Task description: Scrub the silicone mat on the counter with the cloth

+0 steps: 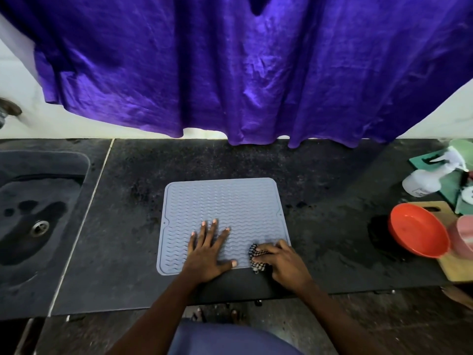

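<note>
A grey silicone mat (222,201) with wavy ridges lies flat on the dark stone counter (320,175), near its front edge. My left hand (208,254) presses flat on the mat's front part, fingers spread and straight. At the mat's front right corner my right hand (281,262) grips a bunched black-and-white checked cloth (257,260) against the mat. Most of the cloth is hidden under my fingers.
A dark sink (38,208) with a metal drain sits at the left. At the right stand an orange bowl (417,233) on a wooden board (453,265), a white spray bottle (425,181) and a pink cup (463,237). A purple cloth (243,67) hangs over the back wall.
</note>
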